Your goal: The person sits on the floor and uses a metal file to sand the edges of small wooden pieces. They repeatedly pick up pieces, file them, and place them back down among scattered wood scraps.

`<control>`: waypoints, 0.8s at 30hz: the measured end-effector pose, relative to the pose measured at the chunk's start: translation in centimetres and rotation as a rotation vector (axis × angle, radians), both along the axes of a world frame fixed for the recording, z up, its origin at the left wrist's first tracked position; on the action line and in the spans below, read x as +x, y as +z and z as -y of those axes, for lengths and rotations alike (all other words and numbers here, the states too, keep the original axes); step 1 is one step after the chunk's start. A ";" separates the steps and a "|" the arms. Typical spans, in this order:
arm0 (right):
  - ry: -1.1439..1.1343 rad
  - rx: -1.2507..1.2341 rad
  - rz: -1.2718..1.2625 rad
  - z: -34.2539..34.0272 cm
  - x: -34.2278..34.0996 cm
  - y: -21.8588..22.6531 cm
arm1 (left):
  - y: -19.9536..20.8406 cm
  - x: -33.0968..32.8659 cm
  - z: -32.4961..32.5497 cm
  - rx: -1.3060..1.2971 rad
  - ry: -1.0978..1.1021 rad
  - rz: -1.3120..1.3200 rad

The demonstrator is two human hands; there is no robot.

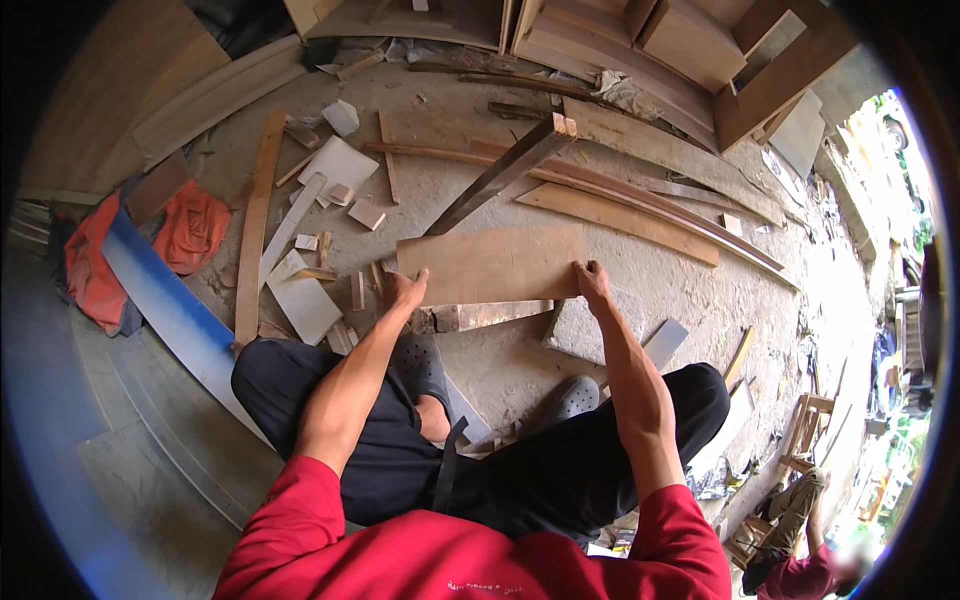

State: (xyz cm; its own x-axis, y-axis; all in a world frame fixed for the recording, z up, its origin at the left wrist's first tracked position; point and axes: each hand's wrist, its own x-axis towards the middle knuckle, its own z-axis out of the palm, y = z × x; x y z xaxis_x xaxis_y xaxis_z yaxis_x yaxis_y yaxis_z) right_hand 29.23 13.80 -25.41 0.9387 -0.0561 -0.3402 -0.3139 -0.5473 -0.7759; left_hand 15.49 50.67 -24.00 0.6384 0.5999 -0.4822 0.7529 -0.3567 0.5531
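Observation:
I hold a flat rectangular wooden board (pixel 490 265) out in front of me, over the floor between my knees. My left hand (pixel 405 290) grips its left end, thumb on the upper face. At the opposite end, my right hand (pixel 592 280) closes around the lower right corner. Under the board's near edge lies a thick, rough-ended wooden beam (pixel 490 317). A dark wooden post (pixel 500 178) slants up behind the board, its lower end hidden by it. Close to my right hand, a grey stone block (pixel 577 335) rests on the floor.
Long planks (pixel 620 212) lie across the floor ahead. Wood offcuts (pixel 367 214) and a long board (pixel 260 230) are scattered to the left, near an orange bag (pixel 192 228) and a blue-and-white panel (pixel 165 285). Wooden cabinets (pixel 640 60) stand behind. Another person (pixel 795 530) is at lower right.

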 end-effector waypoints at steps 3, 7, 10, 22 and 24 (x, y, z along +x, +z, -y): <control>-0.052 0.047 0.044 0.9 -0.1 0.1 | 1.9 0.5 0.4 -0.262 -0.008 -0.007; -0.052 0.090 0.086 -1.1 0.8 2.4 | 0.0 0.1 -1.6 0.003 0.035 0.089; -0.057 0.110 0.046 -2.1 0.9 4.7 | 1.0 -0.4 -3.5 -0.078 0.001 0.157; -0.134 0.217 0.104 -0.9 1.7 12.3 | 11.4 3.3 -4.8 0.113 -0.110 0.289; -0.122 0.268 0.065 -1.7 1.2 14.0 | 13.4 3.7 -5.9 0.110 -0.118 0.243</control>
State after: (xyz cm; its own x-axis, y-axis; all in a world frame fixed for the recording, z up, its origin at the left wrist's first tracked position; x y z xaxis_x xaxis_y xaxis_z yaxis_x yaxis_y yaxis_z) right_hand 30.44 15.53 -11.38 0.9508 -0.0858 -0.2975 -0.3096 -0.2814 -0.9083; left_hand 19.16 56.55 -10.56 0.7957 0.5550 -0.2426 0.5528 -0.5018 0.6653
